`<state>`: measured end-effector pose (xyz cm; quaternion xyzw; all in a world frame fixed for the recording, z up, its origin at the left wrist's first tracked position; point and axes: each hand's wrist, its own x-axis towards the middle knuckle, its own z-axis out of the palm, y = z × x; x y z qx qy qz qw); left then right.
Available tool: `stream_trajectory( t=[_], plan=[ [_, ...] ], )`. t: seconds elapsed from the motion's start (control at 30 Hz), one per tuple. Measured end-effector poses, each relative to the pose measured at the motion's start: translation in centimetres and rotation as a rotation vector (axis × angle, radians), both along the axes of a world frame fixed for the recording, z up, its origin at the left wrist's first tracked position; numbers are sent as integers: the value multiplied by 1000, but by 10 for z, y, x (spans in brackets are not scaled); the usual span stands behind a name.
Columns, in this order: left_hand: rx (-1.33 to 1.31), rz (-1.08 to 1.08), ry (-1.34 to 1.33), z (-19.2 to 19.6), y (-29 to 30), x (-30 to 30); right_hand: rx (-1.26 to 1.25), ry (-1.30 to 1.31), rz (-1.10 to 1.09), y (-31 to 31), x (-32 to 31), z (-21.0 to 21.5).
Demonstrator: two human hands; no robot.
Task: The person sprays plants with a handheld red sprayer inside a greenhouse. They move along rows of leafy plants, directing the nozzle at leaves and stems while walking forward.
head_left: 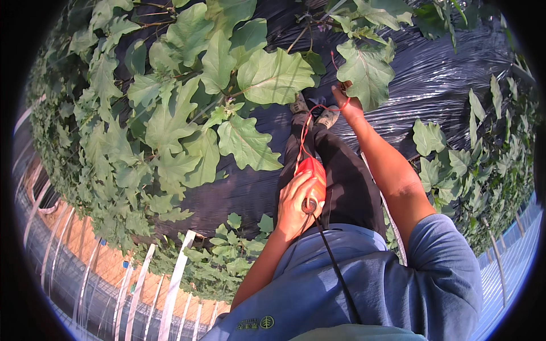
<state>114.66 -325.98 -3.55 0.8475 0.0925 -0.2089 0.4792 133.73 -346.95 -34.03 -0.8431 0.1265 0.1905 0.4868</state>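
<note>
My left hand (pixel 297 203) is wrapped round a bright red twine bundle (pixel 314 170) in front of my thighs. A round dark end with a pale rim shows by my fingers, and a black cord (pixel 335 256) runs from there up over my shirt. Loose red string (pixel 306 129) loops from the bundle to my right hand (pixel 350 105), farther forward, where the fingers are closed on it. A broad eggplant-like leaf (pixel 365 73) partly hides those fingertips. Beyond them the string continues up to the plant stems.
Leafy plants (pixel 187 125) with lobed leaves crowd the left, one bearing a small purple flower (pixel 230 100). Shiny black plastic film (pixel 421 74) covers the ground. More plants (pixel 455 159) grow at right. My shoes (pixel 327 117) stand on the film. White posts (pixel 176 284) line the lower left.
</note>
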Motion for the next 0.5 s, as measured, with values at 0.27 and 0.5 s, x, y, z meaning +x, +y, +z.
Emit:
stream_trajectory(
  t=[0.27, 0.5],
  plan=[
    [-35, -220, -148, 47, -15, 86, -114, -97, -186, -113, -65, 157],
    [-49, -453, -219, 79, -75, 156, -120, -409, -403, -206, -15, 256]
  ],
)
